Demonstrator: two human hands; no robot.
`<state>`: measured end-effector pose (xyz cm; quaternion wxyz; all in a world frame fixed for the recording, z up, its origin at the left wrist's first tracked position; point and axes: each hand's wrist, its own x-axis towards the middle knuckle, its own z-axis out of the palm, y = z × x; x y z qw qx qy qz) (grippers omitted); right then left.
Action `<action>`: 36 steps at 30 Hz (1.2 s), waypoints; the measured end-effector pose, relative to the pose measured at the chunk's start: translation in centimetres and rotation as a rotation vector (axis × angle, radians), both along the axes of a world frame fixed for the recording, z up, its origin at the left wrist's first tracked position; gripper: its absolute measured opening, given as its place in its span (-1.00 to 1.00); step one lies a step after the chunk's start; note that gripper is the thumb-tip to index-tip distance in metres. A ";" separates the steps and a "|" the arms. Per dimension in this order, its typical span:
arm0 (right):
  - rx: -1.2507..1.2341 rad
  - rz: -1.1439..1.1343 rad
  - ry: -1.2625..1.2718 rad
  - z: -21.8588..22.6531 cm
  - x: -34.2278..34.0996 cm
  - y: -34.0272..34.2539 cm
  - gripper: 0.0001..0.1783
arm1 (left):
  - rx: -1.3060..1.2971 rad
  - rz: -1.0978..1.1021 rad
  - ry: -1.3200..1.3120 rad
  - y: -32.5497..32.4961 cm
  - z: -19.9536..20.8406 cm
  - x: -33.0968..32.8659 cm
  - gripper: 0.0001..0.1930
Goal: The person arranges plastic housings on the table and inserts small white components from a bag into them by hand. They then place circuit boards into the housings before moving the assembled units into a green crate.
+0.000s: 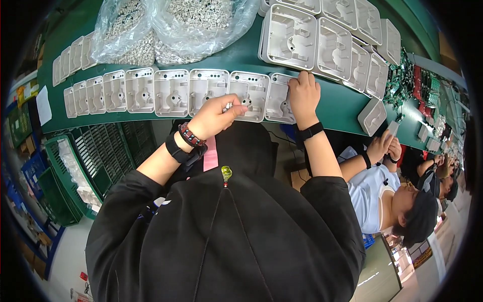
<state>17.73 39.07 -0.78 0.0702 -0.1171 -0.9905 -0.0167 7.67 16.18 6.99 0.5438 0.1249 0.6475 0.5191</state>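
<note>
A row of light grey plastic housings lies along the near edge of the green table. My left hand is closed around small white plastic parts, over a housing toward the row's right end. Its fingertips are close to that housing's inner wall. My right hand bends its fingers over the right rim of the last housing in the row, gripping it. The thumb side of the right hand is partly hidden by the hand itself.
Clear plastic bags full of small white parts stand at the back. Stacked grey housings fill the back right. Green crates stand at the left, below the table. To the right a co-worker handles a small piece beside a loose housing.
</note>
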 end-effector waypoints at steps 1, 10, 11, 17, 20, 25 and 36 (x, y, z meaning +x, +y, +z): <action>-0.003 -0.033 -0.010 0.0 0.0 -0.1 -0.90 | -0.001 0.048 -0.006 0.0 0.0 0.1 -0.80; -0.254 -0.082 0.031 1.2 2.2 -0.8 -0.77 | 0.063 0.322 -0.397 -0.5 -0.1 -0.6 -0.85; -0.234 -0.108 0.014 1.3 2.4 -1.0 -0.73 | 0.085 0.306 -0.442 -0.5 0.0 -0.5 -0.84; -0.439 -0.093 0.168 6.0 1.3 -6.2 -0.67 | 0.149 0.197 -0.514 -0.6 -0.1 0.2 -0.86; -0.750 -0.022 0.221 9.5 0.6 -10.3 -0.68 | 0.208 0.156 -0.521 -1.7 -1.8 0.5 -0.87; -1.229 0.039 0.099 10.8 0.1 -10.9 -0.77 | 0.254 0.100 -0.452 -2.7 -1.1 -0.1 -0.84; -1.658 -0.081 -0.006 10.0 -0.1 -11.9 -0.87 | 0.235 -0.109 0.281 -4.3 0.6 -1.4 -0.72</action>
